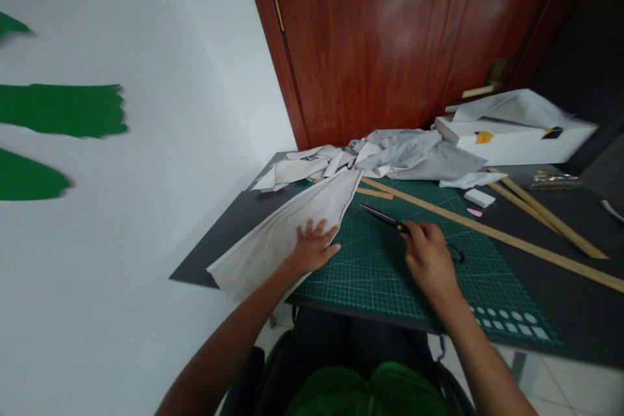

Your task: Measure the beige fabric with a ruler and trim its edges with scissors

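A long piece of off-white fabric (273,240) runs from the cloth pile at the back toward the table's front left edge, with part of it hanging over. My left hand (314,247) lies flat on this fabric, fingers spread. In my right hand (429,260) is a pair of black scissors (383,216), held above the green cutting mat (375,273). Their blades look closed and point left toward the fabric, apart from it. One handle loop shows behind my right hand.
Crumpled grey and white cloth (409,149) is heaped at the back. A long wooden ruler (468,220) crosses the mat. On the right are more wooden strips (550,211), a white eraser-like block (480,197) and a white box (517,143). A white wall (195,143) borders the left.
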Demonstrator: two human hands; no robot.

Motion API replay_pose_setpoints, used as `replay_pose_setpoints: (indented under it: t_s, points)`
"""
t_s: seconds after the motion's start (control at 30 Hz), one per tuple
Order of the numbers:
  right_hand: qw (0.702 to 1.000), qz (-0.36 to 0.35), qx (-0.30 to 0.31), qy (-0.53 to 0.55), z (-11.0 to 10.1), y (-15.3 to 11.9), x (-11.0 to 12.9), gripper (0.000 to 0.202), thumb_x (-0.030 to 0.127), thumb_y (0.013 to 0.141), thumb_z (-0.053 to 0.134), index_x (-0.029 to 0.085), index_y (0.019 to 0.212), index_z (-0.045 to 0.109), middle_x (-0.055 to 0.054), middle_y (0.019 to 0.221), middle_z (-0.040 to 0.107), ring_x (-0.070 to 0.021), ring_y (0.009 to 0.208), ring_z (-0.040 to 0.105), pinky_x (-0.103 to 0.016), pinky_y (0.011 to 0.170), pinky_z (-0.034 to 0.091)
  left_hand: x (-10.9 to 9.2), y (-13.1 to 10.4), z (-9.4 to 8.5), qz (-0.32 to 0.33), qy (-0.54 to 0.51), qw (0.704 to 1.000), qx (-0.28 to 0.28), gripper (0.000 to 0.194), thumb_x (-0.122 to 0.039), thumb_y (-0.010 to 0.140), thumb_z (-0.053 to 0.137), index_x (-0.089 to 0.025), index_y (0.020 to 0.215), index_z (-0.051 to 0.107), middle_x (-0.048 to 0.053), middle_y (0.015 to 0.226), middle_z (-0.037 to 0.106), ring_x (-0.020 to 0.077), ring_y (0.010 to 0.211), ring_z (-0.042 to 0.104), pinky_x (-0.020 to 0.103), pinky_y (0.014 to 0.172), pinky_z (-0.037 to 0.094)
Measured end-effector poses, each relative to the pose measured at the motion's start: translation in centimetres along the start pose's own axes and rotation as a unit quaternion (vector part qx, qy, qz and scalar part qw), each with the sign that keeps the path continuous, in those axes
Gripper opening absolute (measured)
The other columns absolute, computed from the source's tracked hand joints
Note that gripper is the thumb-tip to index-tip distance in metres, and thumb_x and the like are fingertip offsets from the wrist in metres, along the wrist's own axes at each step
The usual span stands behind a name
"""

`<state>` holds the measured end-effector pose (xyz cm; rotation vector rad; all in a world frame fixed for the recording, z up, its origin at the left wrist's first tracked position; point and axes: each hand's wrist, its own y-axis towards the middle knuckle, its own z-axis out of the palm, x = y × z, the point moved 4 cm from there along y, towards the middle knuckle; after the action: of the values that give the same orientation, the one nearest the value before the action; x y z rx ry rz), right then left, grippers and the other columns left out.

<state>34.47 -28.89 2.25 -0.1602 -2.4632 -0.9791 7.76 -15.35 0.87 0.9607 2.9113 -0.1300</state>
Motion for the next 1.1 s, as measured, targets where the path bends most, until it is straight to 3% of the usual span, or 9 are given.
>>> replay_pose_setpoints:
  t_s: [0.13, 0.27, 0.33, 0.43, 0.5, 0.6, 0.7, 0.8, 1.1]
  points:
    - [0.999, 0.010, 0.002, 0.046, 0.1, 0.1, 0.5, 0.034, 0.026, 0.105, 0.048, 0.019, 0.131, 0.067, -0.014, 0.110, 0.059, -0.0312, 0.101, 0.062, -0.046, 0.089, 0.055, -2.6, 2.8, 0.5, -0.048, -0.005, 0.999, -0.023, 0.063, -0.061, 0.109, 0.033, -0.038, 0.167, 0.035, 0.011, 0.178, 0.022, 0.0541, 0.161, 0.011, 0.082, 0.121, 0.010]
    - [0.994, 0.016, 0.010, 0.104, 1.3, 0.0, 1.0, 0.033, 0.027, 0.105, 0.048, 0.019, 0.131, 0.068, -0.013, 0.110, 0.062, -0.0284, 0.099, 0.066, -0.043, 0.089, 0.057, -3.4, 5.2, 0.3, -0.019, -0.058, 0.998, 0.031, 0.073, -0.066, 0.107, 0.033, -0.031, 0.170, 0.027, 0.015, 0.179, 0.013, 0.0528, 0.163, 0.003, 0.081, 0.122, 0.006]
    - [0.991, 0.025, 0.016, 0.130, 2.0, -0.1, 0.8, 0.032, 0.027, 0.104, 0.048, 0.019, 0.126, 0.069, -0.013, 0.109, 0.065, -0.0275, 0.097, 0.068, -0.043, 0.090, 0.058, -2.6, 5.7, -0.5, 0.007, -0.098, 0.993, 0.060, 0.075, -0.065, 0.108, 0.028, -0.029, 0.173, 0.014, 0.014, 0.179, 0.013, 0.0463, 0.165, 0.006, 0.076, 0.125, 0.012]
    - [0.985, 0.056, 0.022, 0.164, 2.8, -0.2, 0.0, 0.029, 0.027, 0.103, 0.047, 0.020, 0.114, 0.073, -0.013, 0.105, 0.071, -0.0282, 0.096, 0.070, -0.046, 0.092, 0.057, 0.3, 5.3, -2.0, 0.042, -0.127, 0.988, 0.074, 0.067, -0.047, 0.113, 0.019, -0.029, 0.172, -0.008, 0.009, 0.176, 0.029, 0.0243, 0.162, 0.030, 0.051, 0.128, 0.031]
    - [0.979, 0.086, 0.026, 0.183, 3.1, -0.3, -0.9, 0.028, 0.028, 0.102, 0.048, 0.020, 0.106, 0.074, -0.013, 0.101, 0.073, -0.0291, 0.095, 0.070, -0.047, 0.092, 0.057, 2.5, 4.2, -2.7, 0.079, -0.135, 0.984, 0.084, 0.070, -0.043, 0.112, 0.030, -0.028, 0.173, -0.002, 0.006, 0.172, 0.038, 0.0167, 0.159, 0.036, 0.039, 0.126, 0.037]
    - [0.967, 0.138, 0.035, 0.210, 3.5, -0.4, -2.5, 0.026, 0.030, 0.098, 0.051, 0.020, 0.102, 0.075, -0.013, 0.100, 0.075, -0.0304, 0.096, 0.070, -0.051, 0.096, 0.055, 4.9, 2.3, -2.8, 0.167, -0.105, 0.976, 0.097, 0.071, -0.054, 0.102, 0.058, -0.029, 0.166, 0.040, 0.004, 0.173, 0.036, 0.0242, 0.163, 0.027, 0.041, 0.132, 0.028]
    - [0.948, 0.191, 0.047, 0.252, 3.8, -0.5, -4.0, 0.026, 0.034, 0.092, 0.057, 0.022, 0.107, 0.074, -0.010, 0.102, 0.077, -0.0300, 0.096, 0.072, -0.052, 0.095, 0.056, 5.9, 1.3, -2.3, 0.165, -0.073, 0.979, 0.098, 0.075, -0.060, 0.097, 0.063, -0.034, 0.164, 0.042, 0.000, 0.176, 0.028, 0.0284, 0.166, 0.017, 0.047, 0.136, 0.013]
    - [0.919, 0.234, 0.058, 0.312, 3.9, -0.6, -5.1, 0.032, 0.036, 0.084, 0.065, 0.024, 0.113, 0.073, -0.009, 0.104, 0.077, -0.0284, 0.095, 0.073, -0.048, 0.088, 0.059, 5.2, 1.8, -1.6, 0.136, -0.035, 0.987, 0.084, 0.072, -0.057, 0.100, 0.059, -0.037, 0.166, 0.037, -0.001, 0.176, 0.027, 0.0282, 0.166, 0.017, 0.047, 0.136, 0.013]
    - [0.820, 0.317, 0.045, 0.474, 2.1, -0.6, -5.7, 0.066, 0.034, 0.066, 0.091, 0.029, 0.127, 0.066, -0.007, 0.121, 0.073, -0.0271, 0.111, 0.072, -0.049, 0.104, 0.056, -0.2, 12.2, -0.7, -0.109, -0.036, 0.993, -0.041, 0.080, -0.066, 0.105, 0.040, -0.017, 0.167, 0.035, 0.019, 0.176, 0.025, 0.0523, 0.161, 0.016, 0.075, 0.125, 0.016]
